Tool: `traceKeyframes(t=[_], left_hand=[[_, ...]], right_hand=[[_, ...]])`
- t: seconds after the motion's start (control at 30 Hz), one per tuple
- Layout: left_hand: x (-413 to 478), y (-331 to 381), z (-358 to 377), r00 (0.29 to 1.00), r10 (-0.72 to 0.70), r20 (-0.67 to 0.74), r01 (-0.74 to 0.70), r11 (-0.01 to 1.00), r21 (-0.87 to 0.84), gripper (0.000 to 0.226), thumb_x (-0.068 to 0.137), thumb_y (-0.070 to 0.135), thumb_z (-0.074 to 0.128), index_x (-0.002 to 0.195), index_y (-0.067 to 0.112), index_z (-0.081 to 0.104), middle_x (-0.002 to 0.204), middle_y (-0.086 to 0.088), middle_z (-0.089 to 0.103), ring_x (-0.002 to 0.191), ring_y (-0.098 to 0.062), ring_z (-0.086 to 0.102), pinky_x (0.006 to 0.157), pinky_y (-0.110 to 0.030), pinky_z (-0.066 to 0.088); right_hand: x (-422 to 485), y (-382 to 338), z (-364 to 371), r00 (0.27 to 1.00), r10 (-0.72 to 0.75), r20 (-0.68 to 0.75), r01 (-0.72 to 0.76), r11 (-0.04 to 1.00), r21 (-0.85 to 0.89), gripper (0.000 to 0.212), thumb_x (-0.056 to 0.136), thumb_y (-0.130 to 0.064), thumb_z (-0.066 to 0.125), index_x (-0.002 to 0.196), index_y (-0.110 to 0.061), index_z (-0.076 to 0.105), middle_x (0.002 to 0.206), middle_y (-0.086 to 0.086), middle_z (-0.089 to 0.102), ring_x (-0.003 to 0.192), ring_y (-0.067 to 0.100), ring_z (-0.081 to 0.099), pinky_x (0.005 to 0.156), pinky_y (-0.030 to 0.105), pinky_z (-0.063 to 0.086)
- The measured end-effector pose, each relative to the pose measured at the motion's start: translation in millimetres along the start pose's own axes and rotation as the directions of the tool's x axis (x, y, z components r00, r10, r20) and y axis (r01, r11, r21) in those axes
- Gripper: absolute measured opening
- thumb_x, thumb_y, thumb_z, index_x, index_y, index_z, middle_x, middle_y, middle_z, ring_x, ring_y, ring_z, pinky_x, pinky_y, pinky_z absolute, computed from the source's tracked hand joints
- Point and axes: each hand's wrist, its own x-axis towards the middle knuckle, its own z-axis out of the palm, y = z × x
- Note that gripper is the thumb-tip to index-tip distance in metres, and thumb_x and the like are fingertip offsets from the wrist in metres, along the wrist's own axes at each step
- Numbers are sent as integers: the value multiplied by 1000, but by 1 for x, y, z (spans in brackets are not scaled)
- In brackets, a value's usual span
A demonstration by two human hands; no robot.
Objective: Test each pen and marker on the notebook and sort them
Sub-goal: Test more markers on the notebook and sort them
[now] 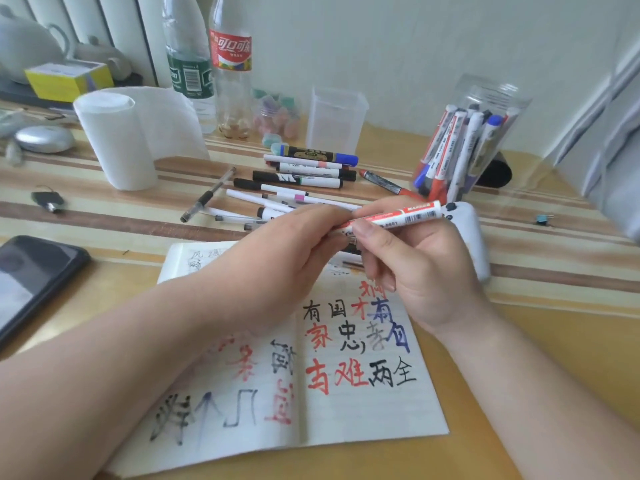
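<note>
A white marker with red bands (401, 214) is held level above the open notebook (374, 407). My right hand (412, 261) grips its barrel, and my left hand (291, 244) holds its left end, which the fingers hide. The notebook pages carry red, black and blue brush-like characters. Beyond my hands lies a loose pile of several pens and markers (298, 181) on the table. At the right, a clear container (467, 147) leans with several markers standing in it.
A paper towel roll (117, 140) stands at the back left beside two plastic bottles (211, 60). An empty clear cup (336, 119) sits behind the pile. A dark phone (31, 278) lies at the left, and a white device (471, 237) lies right of my hands.
</note>
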Motion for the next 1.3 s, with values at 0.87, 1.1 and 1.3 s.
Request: traceKeyframes(t=[0.87, 1.1, 1.3], left_hand=[[-2, -1, -1, 964, -193, 182, 236, 936, -259, 33, 100, 46, 32, 120, 36, 57, 90, 6, 64, 84, -11, 56, 80, -32, 44], [1, 3, -10, 889, -265, 373, 301, 953, -40, 28, 96, 19, 49, 106, 35, 70, 94, 16, 72, 80, 6, 60, 73, -14, 44], [-4, -4, -14, 890, -228, 394, 154, 965, 211, 22, 86, 23, 64, 101, 39, 68, 88, 24, 66, 82, 13, 55, 68, -7, 38]], right_hand=[[2, 4, -12, 980, 156, -125, -134, 976, 170, 21, 91, -26, 62, 84, -7, 67, 60, 6, 56, 46, 21, 47, 41, 23, 28], [-5, 1, -22, 958, 180, -223, -134, 969, 210, 33, 93, -34, 64, 94, -2, 55, 58, 9, 32, 41, 17, 29, 40, 24, 18], [-9, -7, -13, 968, 250, 1, -250, 966, 72, 39, 83, -20, 79, 70, -14, 43, 54, 8, 30, 41, 15, 30, 40, 24, 18]])
